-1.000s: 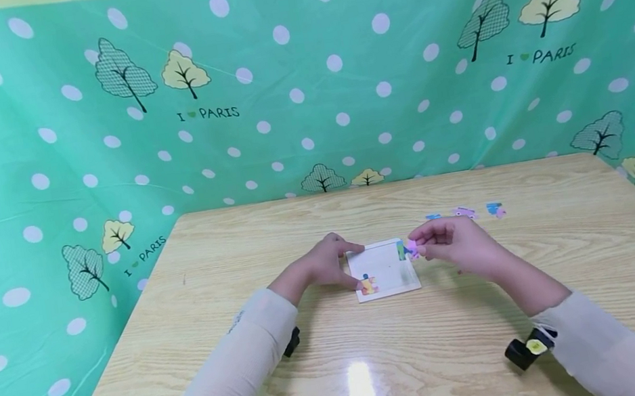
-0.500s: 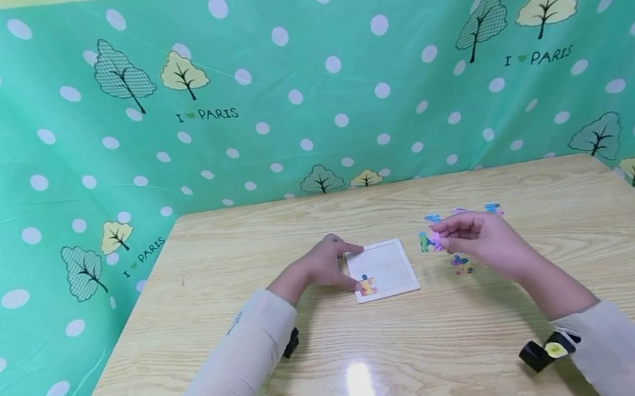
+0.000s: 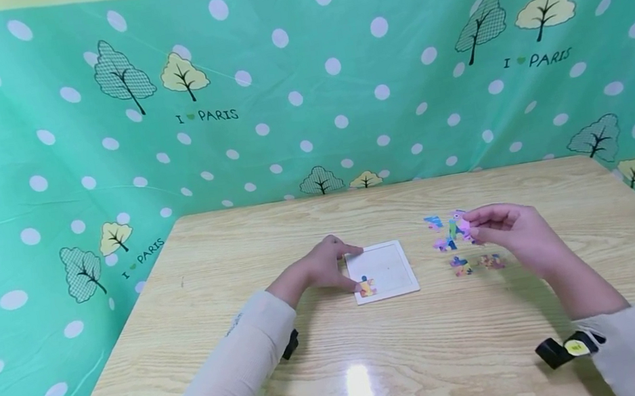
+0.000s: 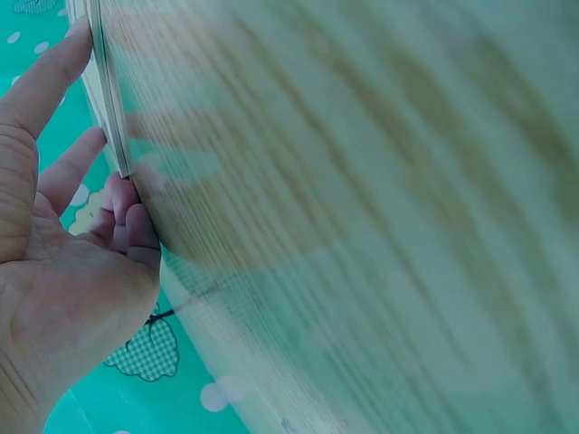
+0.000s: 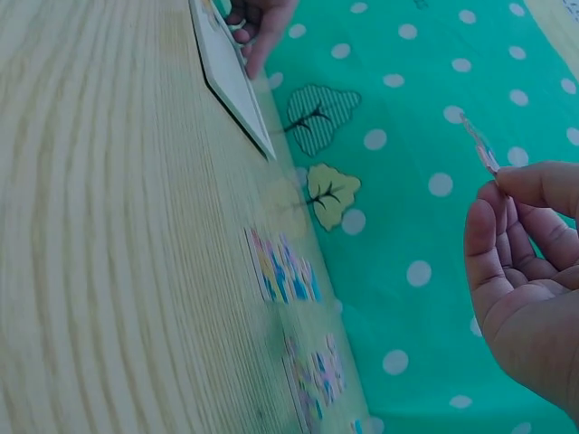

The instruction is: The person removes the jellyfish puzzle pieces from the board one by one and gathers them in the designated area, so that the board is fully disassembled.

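Note:
My left hand lies at the left side of a white puzzle tray, thumb and index finger spread and touching it near its left corners. A yellow-orange puzzle piece lies in the tray's near left corner, right at the thumb tip. To the right of the tray, my right hand pinches a green and pink puzzle piece between thumb and fingertips. The right wrist view shows this held piece edge-on, raised off the table. In the left wrist view, the left hand is against the tray's edge.
Several loose puzzle pieces lie right of the tray, among them a blue one, a pink and blue one, a blue and yellow one and an orange one. A green dotted cloth hangs behind the wooden table.
My right hand has moved right, from over the tray's far right corner to over the loose pieces, still pinching the green and pink puzzle piece. The left hand and tray have stayed put.

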A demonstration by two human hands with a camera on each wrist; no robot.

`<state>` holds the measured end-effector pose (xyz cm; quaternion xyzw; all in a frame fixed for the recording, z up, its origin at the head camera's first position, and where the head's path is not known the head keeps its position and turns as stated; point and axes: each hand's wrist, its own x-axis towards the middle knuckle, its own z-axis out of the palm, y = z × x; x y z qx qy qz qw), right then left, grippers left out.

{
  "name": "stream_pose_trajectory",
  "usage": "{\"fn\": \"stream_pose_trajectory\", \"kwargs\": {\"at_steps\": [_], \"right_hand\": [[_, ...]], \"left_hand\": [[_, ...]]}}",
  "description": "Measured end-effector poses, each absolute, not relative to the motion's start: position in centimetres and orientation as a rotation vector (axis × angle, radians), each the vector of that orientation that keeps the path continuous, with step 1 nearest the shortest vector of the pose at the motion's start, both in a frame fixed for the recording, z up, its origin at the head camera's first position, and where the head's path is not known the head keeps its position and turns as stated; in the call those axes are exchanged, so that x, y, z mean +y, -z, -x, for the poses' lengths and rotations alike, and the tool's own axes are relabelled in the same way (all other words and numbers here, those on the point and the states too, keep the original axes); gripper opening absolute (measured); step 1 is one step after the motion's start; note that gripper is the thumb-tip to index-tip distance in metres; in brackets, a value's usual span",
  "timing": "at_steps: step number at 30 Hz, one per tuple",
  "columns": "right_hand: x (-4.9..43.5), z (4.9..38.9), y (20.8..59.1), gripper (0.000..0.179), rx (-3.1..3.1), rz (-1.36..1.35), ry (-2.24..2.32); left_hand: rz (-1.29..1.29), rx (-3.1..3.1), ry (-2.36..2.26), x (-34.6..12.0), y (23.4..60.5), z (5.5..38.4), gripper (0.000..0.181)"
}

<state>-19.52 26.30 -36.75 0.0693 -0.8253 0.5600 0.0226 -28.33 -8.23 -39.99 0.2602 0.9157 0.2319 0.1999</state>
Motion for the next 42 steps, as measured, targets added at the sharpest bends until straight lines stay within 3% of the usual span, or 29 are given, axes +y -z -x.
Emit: {"fn": "stream_pose_trajectory", "kwargs": {"at_steps": [13, 42], "right_hand": [[29.4, 19.9, 37.7, 0.022, -2.426, -0.199, -1.848], [35.2, 22.7, 40.1, 0.049, -2.785, 0.046, -1.603]], "left_hand": [[-0.715, 2.562, -0.653, -8.4, 40.0, 28.1, 0.074], [-0.747, 2.561, -0.644, -8.3, 40.2, 28.4, 0.074]]}}
